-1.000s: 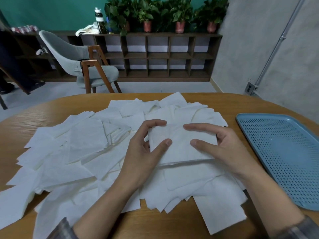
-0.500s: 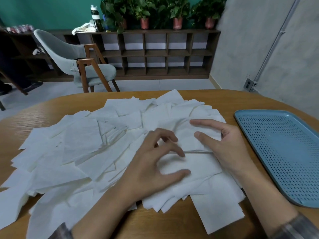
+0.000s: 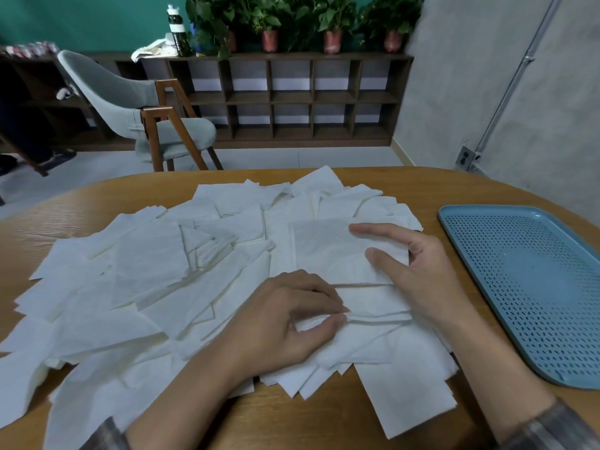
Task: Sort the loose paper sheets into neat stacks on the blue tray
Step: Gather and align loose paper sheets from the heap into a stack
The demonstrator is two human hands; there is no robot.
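In the gathering step, the left hand [image 3: 292, 323] pinched a loose sheet [image 3: 373, 306] off the pile [image 3: 146, 264] on the table [image 3: 324, 423] while the right hand [image 3: 418, 271] pressed straight fingers on a small stack [image 3: 324, 251], which probably needed squaring before going onto the blue tray [image 3: 454, 222] nearby.

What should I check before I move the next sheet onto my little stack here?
1. Left hand has a sheet: ok, pinches its edge.
2. Right hand steadies the gathered sheets: ok, rests on them.
3. Gathered sheets' edges aligned: cannot tell.
4. Blue tray free: ok, nothing on it in view.
5. Loose pile sorted: not ok, scattered across the table.
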